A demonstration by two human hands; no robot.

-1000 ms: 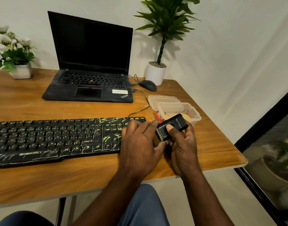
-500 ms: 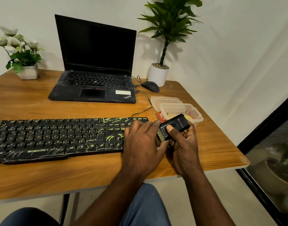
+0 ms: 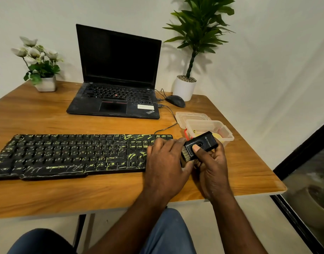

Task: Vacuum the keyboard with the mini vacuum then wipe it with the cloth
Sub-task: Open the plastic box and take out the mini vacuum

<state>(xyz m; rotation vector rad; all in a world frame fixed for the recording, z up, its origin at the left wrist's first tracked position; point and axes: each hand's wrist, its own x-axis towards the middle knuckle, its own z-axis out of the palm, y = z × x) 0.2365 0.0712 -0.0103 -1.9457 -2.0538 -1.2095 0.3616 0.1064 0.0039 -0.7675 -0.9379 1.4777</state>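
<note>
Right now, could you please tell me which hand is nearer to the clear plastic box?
Right. The right hand grips the mini vacuum just in front of the clear plastic box; the left hand rests on the keyboard, farther to the left.

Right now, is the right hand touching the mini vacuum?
Touching. The head view shows the right hand gripping the mini vacuum, with the thumb pressed on its top face and the fingers curled round its far side.

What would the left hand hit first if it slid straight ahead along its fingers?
Likely the thin black cable just beyond the keyboard; the left hand lies flat on its right end. Depth is unclear.
</note>
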